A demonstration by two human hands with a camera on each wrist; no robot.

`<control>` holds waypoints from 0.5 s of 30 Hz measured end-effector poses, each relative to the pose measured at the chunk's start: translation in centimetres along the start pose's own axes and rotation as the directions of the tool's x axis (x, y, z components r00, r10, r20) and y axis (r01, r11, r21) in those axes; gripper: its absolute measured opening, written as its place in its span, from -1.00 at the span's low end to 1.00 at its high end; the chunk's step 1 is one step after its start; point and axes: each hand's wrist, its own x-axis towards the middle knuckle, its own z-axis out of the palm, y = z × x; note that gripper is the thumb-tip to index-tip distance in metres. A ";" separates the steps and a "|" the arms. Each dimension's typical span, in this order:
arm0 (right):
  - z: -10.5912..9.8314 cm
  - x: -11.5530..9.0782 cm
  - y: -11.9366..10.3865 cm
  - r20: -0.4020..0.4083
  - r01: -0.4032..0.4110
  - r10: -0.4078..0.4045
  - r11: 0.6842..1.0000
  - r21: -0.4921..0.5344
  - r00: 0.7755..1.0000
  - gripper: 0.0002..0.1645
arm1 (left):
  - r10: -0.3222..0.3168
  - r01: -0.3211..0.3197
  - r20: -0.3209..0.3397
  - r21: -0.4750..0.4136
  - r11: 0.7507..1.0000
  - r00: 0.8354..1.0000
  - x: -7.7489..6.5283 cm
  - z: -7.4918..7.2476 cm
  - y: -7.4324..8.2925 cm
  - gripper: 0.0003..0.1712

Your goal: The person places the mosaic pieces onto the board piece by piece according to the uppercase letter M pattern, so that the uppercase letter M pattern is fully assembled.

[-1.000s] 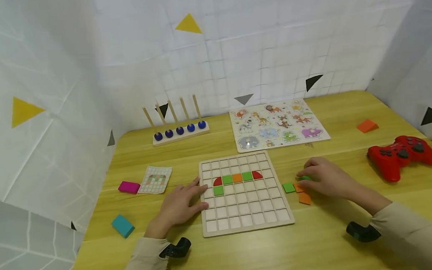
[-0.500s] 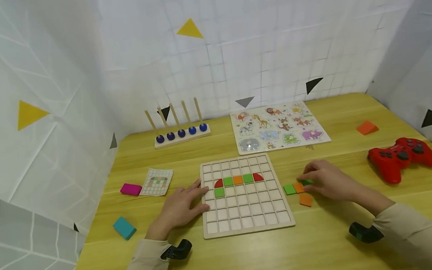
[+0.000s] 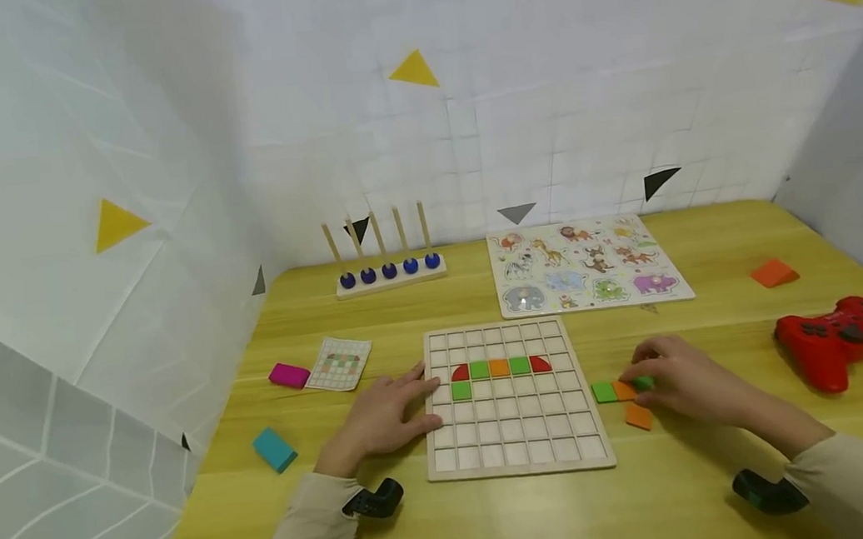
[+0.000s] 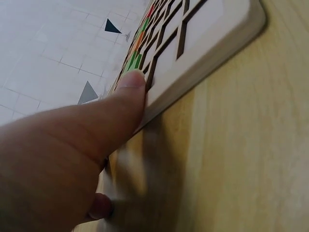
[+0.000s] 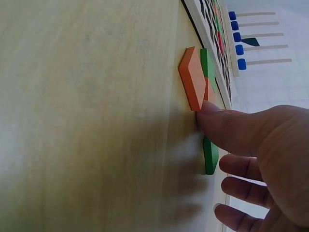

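Observation:
My left hand (image 3: 382, 419) rests at the left edge of a wooden grid board (image 3: 518, 430), its fingers spread and the thumb on the frame. Red quarter-round, green and orange tiles fill several of the board's cells. Right of the board, my right hand (image 3: 687, 381) reaches over loose tiles with its fingers loosely bent. A green tile (image 3: 603, 392), an orange tile (image 3: 624, 390) and another green tile (image 3: 642, 382) lie in a row there. Nearer lies a separate orange tile (image 5: 192, 79), the right thumb's tip right at its end. The thumb hides the right index finger in the right wrist view.
A pattern card (image 3: 339, 364), a magenta block (image 3: 289, 375) and a teal block (image 3: 275, 450) lie on the left. Behind stand a peg rack (image 3: 390, 277) with blue beads and an animal puzzle (image 3: 589, 271). A red game controller (image 3: 849, 336) and orange block (image 3: 775, 272) sit right.
The head view has shifted, so everything appears farther right and lower. The green tile under my right hand has moved slightly nearer, lining up with the row. My left hand stays on the board's edge.

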 end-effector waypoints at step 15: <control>-1.2 0.4 -0.9 0.033 -0.097 0.095 0.994 0.051 0.995 -0.69 | -0.052 0.051 0.102 0.017 0.999 0.993 0.0 -0.1 0.0 0.04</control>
